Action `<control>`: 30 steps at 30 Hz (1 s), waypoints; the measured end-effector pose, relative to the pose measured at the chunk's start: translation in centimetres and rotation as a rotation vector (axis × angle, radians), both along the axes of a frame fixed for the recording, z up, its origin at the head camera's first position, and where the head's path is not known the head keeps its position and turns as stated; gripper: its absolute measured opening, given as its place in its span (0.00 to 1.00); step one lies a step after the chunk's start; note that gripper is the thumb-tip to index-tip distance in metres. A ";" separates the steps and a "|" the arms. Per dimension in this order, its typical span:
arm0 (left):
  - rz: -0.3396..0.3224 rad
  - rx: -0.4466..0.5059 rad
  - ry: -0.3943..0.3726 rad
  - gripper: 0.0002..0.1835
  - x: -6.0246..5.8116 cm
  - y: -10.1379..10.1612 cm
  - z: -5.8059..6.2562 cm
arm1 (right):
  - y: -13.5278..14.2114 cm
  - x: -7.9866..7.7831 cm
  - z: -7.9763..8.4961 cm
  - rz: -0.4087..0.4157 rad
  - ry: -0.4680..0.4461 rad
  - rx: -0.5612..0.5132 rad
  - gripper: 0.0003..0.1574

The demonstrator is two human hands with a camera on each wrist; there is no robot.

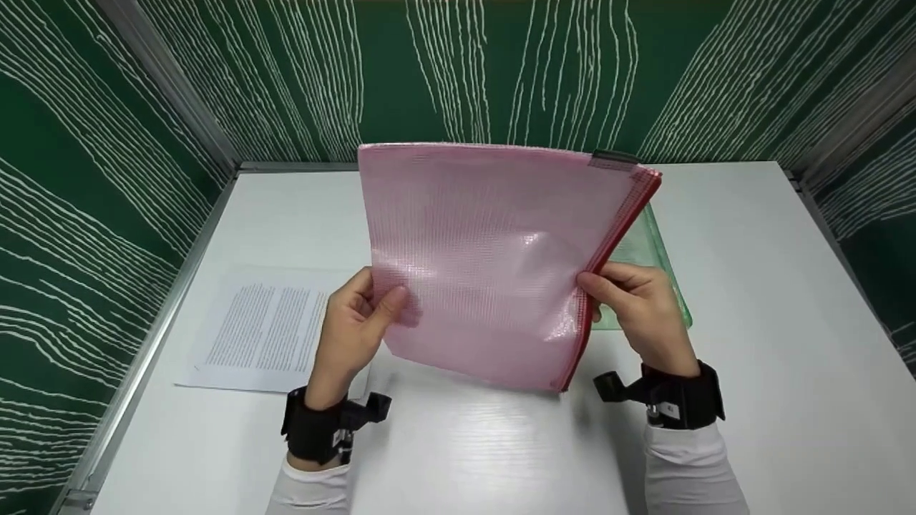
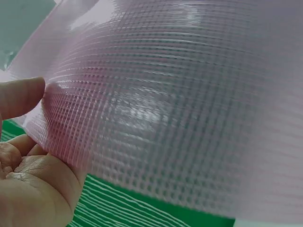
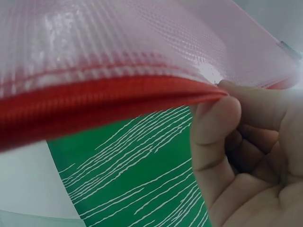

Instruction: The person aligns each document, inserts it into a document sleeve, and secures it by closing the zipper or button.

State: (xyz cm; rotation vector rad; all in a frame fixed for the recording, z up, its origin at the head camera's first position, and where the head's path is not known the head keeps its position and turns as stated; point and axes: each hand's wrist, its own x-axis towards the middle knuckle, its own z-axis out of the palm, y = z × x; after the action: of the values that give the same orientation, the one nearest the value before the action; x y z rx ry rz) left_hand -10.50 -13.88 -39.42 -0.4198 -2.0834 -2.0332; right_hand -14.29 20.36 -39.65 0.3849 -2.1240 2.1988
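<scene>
Red-edged pink pouch (image 1: 479, 265) in left fingers (image 1: 388, 307) and right fingers (image 1: 607, 291)

The left hand (image 1: 352, 323) and right hand (image 1: 646, 309) pinch, well apart, thumbs in front.

A pink pouch (image 1: 472, 265) at center hid part of a green item (image 1: 644, 247); the left hand (image 1: 352, 322) partly hid a paper (image 1: 268, 329) at left, its print (image 1: 240, 325) too small to read. Sleeves (image 1: 311, 490) ran off the bottom edge.
</scene>
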 end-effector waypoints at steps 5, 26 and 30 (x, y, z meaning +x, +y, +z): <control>-0.087 -0.078 -0.211 0.09 1.2 -1.4 -2.7 | -0.7 -0.8 -0.9 -0.014 -0.057 0.036 0.08; 0.138 -0.406 -0.273 0.08 3.2 -3.2 -7.4 | -2.6 -3.8 -6.7 -0.016 -0.318 0.271 0.14; 0.165 -0.449 -0.256 0.07 2.9 -3.2 -7.9 | -3.0 -4.2 -7.6 -0.013 -0.334 0.325 0.14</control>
State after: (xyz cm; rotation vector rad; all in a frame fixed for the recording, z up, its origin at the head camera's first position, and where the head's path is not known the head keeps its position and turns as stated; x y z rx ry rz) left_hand -7.60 -17.11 -47.34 -0.0443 -2.6359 -1.5890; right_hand -18.49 17.32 -47.24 0.0135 -2.6571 2.0276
